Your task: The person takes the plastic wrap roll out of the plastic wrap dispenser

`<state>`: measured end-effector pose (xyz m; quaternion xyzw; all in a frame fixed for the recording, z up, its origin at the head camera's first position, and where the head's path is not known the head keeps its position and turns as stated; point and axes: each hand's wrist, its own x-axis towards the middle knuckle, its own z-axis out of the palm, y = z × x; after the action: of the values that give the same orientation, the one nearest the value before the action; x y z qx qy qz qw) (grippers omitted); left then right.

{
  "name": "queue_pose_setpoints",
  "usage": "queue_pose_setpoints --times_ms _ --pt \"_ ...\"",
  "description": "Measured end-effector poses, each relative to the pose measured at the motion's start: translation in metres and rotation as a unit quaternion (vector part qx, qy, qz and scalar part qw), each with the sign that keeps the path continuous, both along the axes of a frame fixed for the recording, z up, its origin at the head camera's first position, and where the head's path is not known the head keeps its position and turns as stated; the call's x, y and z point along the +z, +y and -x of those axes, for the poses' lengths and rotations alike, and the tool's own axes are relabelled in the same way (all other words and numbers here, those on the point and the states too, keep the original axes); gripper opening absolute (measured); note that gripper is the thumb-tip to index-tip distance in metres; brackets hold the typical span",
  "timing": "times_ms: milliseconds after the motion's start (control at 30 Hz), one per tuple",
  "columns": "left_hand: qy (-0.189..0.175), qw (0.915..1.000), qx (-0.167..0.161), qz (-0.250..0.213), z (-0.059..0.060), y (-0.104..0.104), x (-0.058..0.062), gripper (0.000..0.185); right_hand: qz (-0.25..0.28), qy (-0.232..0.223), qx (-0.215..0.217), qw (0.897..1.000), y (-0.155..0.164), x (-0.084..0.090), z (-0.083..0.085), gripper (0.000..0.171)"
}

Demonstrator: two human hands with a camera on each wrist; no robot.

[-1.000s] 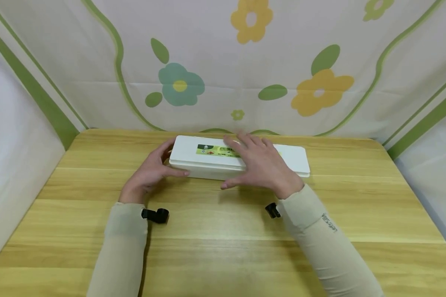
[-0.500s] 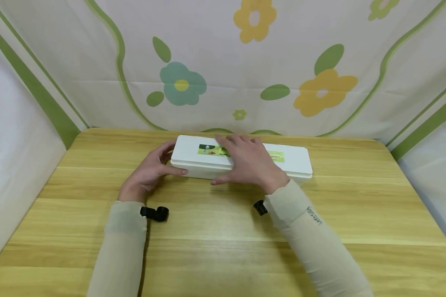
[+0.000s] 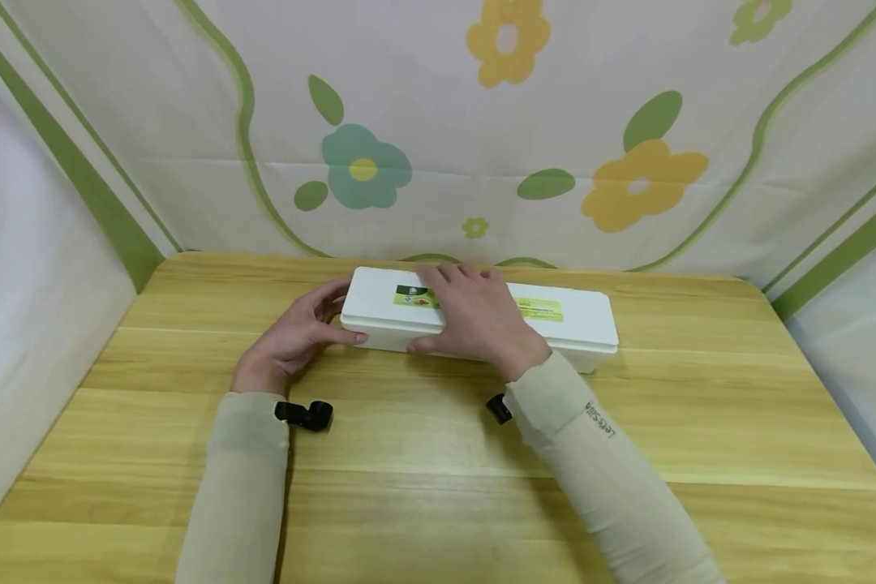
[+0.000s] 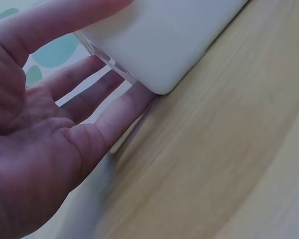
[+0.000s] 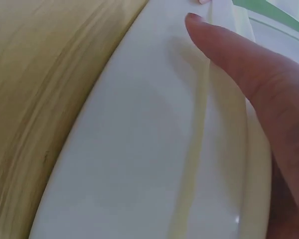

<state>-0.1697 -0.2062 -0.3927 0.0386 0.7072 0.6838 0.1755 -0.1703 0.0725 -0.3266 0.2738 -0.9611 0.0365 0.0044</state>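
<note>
A long white cling film box [image 3: 577,319] with a green and yellow label on its lid lies on the wooden table near the back edge. At its left end, my left hand [image 3: 295,332] holds it, thumb on the front face and fingers round the back corner. In the left wrist view, those fingers reach past the end of the box [image 4: 164,45]. My right hand [image 3: 474,320] spans the lid left of its middle and covers part of the label. Its thumb [image 5: 229,47] lies along the front face below the lid seam; its fingertips bend toward the rear edge.
The wooden table [image 3: 423,487] stretches toward me. Right behind the box hangs a white curtain [image 3: 438,105] printed with flowers, and more cloth closes off both sides. Each sleeve cuff carries a small black camera mount [image 3: 307,414].
My right hand has slid left along the lid, and its thumb has come up against the front face, baring more of the label's right part. The left hand keeps its hold.
</note>
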Motion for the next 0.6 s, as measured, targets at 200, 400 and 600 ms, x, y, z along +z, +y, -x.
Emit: queue_pose_setpoints --times_ms 200,400,600 --pt "0.000 1.0000 -0.004 -0.002 -0.001 0.001 0.001 0.098 -0.038 0.097 0.018 0.994 -0.004 -0.002 -0.005 0.086" --pt "-0.008 1.0000 -0.002 -0.006 0.000 0.001 0.000 0.100 -0.071 0.146 0.029 0.986 -0.009 -0.004 -0.007 0.085" --pt "-0.007 1.0000 -0.002 -0.005 0.000 0.002 -0.001 0.101 -0.084 0.164 0.026 0.983 -0.015 -0.005 -0.007 0.091"
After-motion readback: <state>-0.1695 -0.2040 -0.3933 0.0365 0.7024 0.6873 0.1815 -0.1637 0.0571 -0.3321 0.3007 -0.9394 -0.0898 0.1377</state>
